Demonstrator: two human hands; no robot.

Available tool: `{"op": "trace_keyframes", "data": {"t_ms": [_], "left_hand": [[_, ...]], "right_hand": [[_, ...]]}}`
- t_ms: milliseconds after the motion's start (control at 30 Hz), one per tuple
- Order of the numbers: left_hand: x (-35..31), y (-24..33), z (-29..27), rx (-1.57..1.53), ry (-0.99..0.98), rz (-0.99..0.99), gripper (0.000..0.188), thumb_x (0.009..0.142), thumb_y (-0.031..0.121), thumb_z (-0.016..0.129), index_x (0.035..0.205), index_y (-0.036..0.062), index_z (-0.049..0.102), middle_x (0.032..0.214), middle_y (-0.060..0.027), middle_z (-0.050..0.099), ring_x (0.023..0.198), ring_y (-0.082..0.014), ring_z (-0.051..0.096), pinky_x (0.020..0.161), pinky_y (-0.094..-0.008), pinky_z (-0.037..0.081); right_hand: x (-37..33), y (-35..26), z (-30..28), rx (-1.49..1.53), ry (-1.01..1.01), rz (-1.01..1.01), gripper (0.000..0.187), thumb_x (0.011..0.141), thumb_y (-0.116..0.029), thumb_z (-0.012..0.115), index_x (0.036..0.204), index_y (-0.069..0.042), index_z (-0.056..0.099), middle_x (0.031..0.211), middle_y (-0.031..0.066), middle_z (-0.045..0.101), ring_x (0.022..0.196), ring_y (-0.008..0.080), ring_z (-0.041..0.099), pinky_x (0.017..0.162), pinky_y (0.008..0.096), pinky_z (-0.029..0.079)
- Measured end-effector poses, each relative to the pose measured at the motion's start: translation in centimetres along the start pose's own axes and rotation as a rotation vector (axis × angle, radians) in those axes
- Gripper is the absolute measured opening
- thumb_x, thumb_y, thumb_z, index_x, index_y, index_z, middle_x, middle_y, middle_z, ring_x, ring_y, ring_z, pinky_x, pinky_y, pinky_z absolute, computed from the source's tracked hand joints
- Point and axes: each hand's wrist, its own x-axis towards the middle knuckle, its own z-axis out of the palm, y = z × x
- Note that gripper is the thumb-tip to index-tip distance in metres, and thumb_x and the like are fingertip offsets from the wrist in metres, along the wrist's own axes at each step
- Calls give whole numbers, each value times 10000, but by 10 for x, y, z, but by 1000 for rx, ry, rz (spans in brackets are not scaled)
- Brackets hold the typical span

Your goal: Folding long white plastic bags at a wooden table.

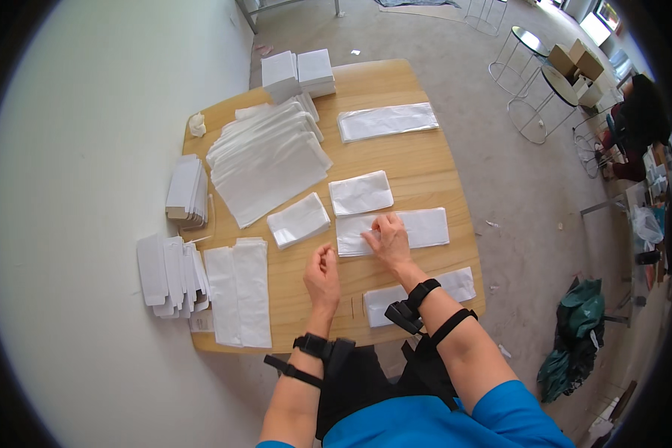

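My right hand (387,239) lies flat, fingers spread, on a long white paper bag (425,228) in the middle of the wooden table (418,175). My left hand (321,276) hovers just left of it over bare wood, fingers loosely curled, holding nothing I can see. A folded white sheet (298,220) and another (361,193) lie just beyond my hands. A further white bag (455,285) sits at the near edge under my right forearm.
A fanned pile of white bags (269,160) covers the table's left half. White boxes (299,72) stand at the far edge, flat white stacks (187,190) on the left. Wire stools (537,112) and a green bag (579,336) are on the floor to the right.
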Motion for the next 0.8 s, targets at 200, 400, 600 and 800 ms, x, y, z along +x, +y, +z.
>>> {"op": "trace_keyframes", "data": {"t_ms": [200, 400, 600, 800], "left_hand": [[38, -14, 12, -154, 92, 15, 267, 945, 248, 568, 1058, 20, 651, 860, -51, 662, 757, -98, 584, 664, -255, 469], [43, 5, 45, 332, -61, 0, 379, 850, 363, 681, 986, 10, 664, 755, -39, 615, 687, -140, 565, 637, -289, 470], [41, 2, 48, 149, 38, 231, 243, 874, 262, 646, 939, 30, 620, 916, -73, 623, 796, -172, 590, 709, -322, 468], [-27, 84, -26, -609, -481, -32, 200, 937, 161, 533, 1095, 41, 552, 1125, -88, 611, 1016, -159, 581, 901, -328, 449]], "right_hand": [[2, 11, 5, 89, 49, -61, 114, 745, -42, 690, 780, -47, 581, 836, 133, 581, 863, 351, 553, 784, 433, 460], [2, 19, 2, 79, 68, -55, 97, 750, -31, 681, 783, -36, 590, 844, 140, 588, 884, 348, 558, 757, 420, 470], [-14, -20, -42, 56, -22, 153, 306, 808, -334, 705, 762, -45, 615, 773, 153, 597, 687, 353, 595, 630, 425, 482], [-55, -6, -59, 1773, -315, 1059, 560, 872, -476, 639, 1153, -10, 508, 1070, 98, 664, 944, 221, 650, 843, 351, 534]]}}
